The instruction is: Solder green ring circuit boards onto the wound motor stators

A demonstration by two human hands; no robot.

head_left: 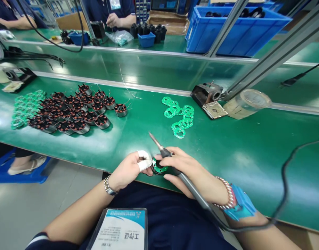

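Note:
At the front edge of the green table sits a round motor stator topped with a green ring board (159, 167). My left hand (130, 168), with white covers on two fingertips, pinches at the left side of this piece. A soldering iron (184, 180) lies in my right hand (192, 170), its tip pointing up and left, above the table. The fingers of my right hand are also close to the right side of the board. Farther left stand several wound stators (71, 111) in a group. Loose green ring boards (184, 119) lie ahead of my hands.
A soldering iron stand (207, 93) with a sponge (215, 109) and a clear round container (246, 104) are at the right back. Green boards (26, 107) are piled far left. The iron's cable (284, 180) loops at right. People sit across the table, behind a metal rail (149, 88).

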